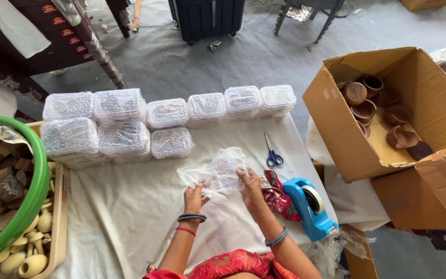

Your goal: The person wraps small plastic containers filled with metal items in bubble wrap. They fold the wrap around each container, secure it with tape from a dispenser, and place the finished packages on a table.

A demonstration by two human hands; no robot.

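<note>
Clutter on the far left first: a green plastic hoop-rimmed basket full of carved wooden bits, with a shallow cream tray of pale wooden spoon-like pieces just beside it at the table edge. Next along, the stack of small clear plastic boxes wrapped in bubble film is lined up at the back of the white cloth-covered table, two rows on the left thinning to one on the right. In the middle, a crumpled sheet of clear bubble wrap is held up just over the cloth; the left hand is pinched shut on its lower left edge and the right hand is closed on its right side, fingers curled into the film. Whether anything is already inside the sheet can't be told. For a tidy wrap, the sheet would probably be best spread flat and pulled taut between both grips before anything is folded, since bunched film tends to tape badly. Further right, the blue-handled scissors lie near the row of boxes, a red patterned cloth sits touching the right wrist, and the blue tape dispenser is within easy reach. Last, the open brown cardboard box of dark wooden bowls stands off the table's right side.
</note>
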